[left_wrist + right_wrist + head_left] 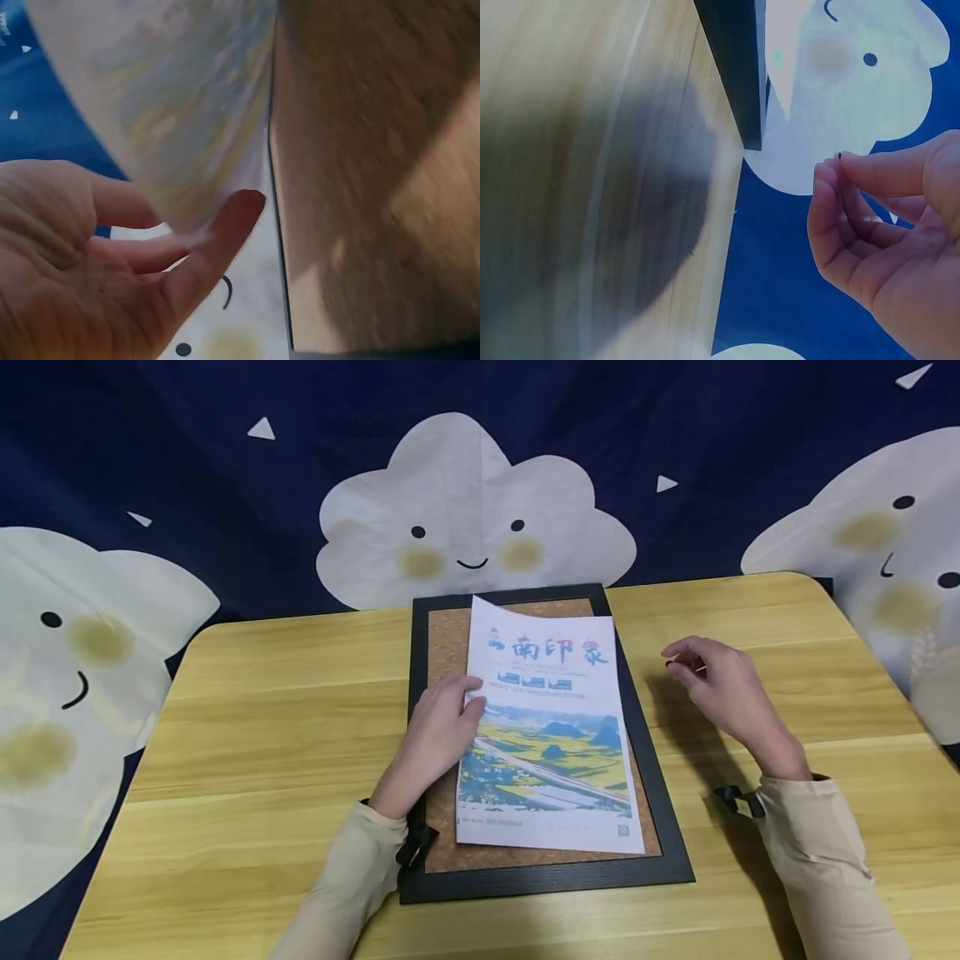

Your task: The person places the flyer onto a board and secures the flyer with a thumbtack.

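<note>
My left hand [435, 727] pinches the left edge of a printed paper sheet [547, 727] between thumb and fingers. Chinese characters and a landscape picture are on the sheet, and its top left corner curls up. Under it lies a cork board [480, 862] with a black frame [660, 793]. In the left wrist view the paper [172, 97] bends between the thumb and fingers, held up off the cork [375, 187]. To the right of the board, my right hand [720, 685] is raised over the table, pinching a tiny dark object [840, 155], mostly hidden by the fingertips.
The board lies on a light wooden table [285, 760] and reaches its back edge. Behind stands a dark blue cloth [690, 410] printed with white smiling clouds. A black strap [738, 802] sits at the right wrist, another [416, 843] at the left.
</note>
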`<state>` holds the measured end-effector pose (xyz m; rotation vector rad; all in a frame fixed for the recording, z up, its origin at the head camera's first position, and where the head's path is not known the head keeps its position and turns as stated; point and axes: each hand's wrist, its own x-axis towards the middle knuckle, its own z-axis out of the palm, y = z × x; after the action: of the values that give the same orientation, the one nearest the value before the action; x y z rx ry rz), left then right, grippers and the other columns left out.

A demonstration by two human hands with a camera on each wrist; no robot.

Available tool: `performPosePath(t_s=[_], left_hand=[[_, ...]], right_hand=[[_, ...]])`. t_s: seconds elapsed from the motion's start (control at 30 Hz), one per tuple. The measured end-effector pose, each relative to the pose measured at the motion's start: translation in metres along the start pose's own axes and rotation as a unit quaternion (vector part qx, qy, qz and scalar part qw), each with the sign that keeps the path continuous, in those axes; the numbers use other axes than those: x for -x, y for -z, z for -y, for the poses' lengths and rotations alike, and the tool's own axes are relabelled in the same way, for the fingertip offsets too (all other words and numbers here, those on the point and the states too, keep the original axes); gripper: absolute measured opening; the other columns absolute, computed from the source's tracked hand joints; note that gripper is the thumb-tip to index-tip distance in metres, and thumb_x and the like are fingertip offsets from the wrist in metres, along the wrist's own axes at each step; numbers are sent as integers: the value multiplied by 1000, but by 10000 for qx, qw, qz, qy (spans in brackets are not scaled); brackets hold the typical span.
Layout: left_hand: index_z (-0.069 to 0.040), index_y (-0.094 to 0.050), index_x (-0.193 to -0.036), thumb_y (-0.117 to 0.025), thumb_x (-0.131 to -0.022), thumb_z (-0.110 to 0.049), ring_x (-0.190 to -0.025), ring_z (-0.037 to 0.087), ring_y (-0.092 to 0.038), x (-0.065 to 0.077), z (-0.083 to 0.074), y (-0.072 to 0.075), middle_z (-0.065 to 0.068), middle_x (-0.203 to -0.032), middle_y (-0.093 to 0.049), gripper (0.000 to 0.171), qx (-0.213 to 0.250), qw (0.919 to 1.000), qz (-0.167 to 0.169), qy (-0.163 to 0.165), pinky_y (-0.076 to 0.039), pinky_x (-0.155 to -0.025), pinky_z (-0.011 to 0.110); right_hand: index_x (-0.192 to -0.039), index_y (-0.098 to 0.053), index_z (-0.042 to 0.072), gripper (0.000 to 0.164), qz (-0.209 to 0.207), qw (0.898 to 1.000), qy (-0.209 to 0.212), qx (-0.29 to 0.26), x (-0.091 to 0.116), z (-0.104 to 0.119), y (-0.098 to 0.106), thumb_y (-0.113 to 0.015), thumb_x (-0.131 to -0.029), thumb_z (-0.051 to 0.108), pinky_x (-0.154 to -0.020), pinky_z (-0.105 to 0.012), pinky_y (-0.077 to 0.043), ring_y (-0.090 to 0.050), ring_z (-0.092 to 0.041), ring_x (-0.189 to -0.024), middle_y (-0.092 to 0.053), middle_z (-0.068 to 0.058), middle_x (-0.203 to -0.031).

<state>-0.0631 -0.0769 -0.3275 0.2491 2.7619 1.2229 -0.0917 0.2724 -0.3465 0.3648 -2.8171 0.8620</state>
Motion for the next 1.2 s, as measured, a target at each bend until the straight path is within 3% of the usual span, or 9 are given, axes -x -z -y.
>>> performPosePath(t_s=[0.07,0.17,0.33,0.6,0.77,0.87,0.93,1.07,1.2], left_hand=[[10,-62,-135,-56,-106,-9,-108,35,-63,-2,4,1,24,-118,-66,36,-301,9989,312,192,-51,-91,48],[11,-60,-137,-55,-106,-10,-135,40,-52,-5,9,3,27,-142,-57,37,-596,9957,605,380,-44,-109,54],[9,-60,-138,-53,-107,-8,-136,38,-52,-7,14,6,25,-145,-56,37,-893,9907,868,543,-45,-108,52],[7,-57,-141,-53,-104,-2,-130,33,-55,-8,16,9,22,-150,-53,38,-1164,9862,953,686,-48,-103,48],[6,-56,-143,-57,-103,-5,-117,34,-58,-6,16,11,25,-143,-53,42,-1586,9817,850,619,-51,-93,47],[5,-53,-146,-59,-103,-11,-118,37,-55,-5,14,13,27,-144,-48,46,-1858,9782,813,451,-51,-94,49],[4,-51,-149,-61,-104,-15,-128,40,-51,-3,12,12,28,-150,-42,50,-2003,9750,927,264,-49,-100,52],[-1,-44,-156,-64,-104,-25,-151,42,-27,0,9,8,26,-166,-24,60,-2134,9656,1486,-89,-33,-117,57],[-6,-38,-161,-68,-102,-33,-157,38,-13,3,6,4,21,-171,-13,72,-1979,9594,2006,-109,-25,-121,55]], right_hand=[[-107,-72,-5,11,30,9999,-109,-57,0,0,0,-65,-98,-4,-71,-24,-45,-66,-31,-80,-70,-17,-91],[-103,-71,-5,8,93,9997,-201,-91,0,0,1,-65,-99,-3,-71,-19,-43,-67,-33,-82,-71,-19,-93],[-99,-72,-4,6,112,9999,-113,21,-1,0,1,-67,-98,-4,-69,-22,-44,-67,-32,-81,-72,-18,-92],[-95,-73,-3,6,61,9998,11,169,-1,-1,-1,-69,-94,-7,-64,-29,-42,-60,-25,-73,-71,-15,-87],[-94,-71,-3,7,-25,9999,54,143,-1,-1,-1,-67,-94,-9,-63,-26,-38,-53,-24,-71,-68,-15,-85],[-93,-70,-4,8,-140,9998,70,108,0,0,-1,-64,-94,-10,-62,-23,-36,-52,-24,-71,-67,-15,-84],[-93,-69,-4,9,-204,9997,50,82,0,1,-1,-64,-94,-10,-63,-21,-36,-53,-24,-72,-66,-15,-84],[-93,-69,-3,8,-250,9997,1,48,0,1,-1,-64,-94,-9,-63,-21,-36,-53,-25,-72,-67,-16,-85],[-94,-70,-3,7,-239,9997,-37,34,0,2,-2,-65,-95,-8,-65,-20,-37,-56,-25,-74,-68,-16,-86]])
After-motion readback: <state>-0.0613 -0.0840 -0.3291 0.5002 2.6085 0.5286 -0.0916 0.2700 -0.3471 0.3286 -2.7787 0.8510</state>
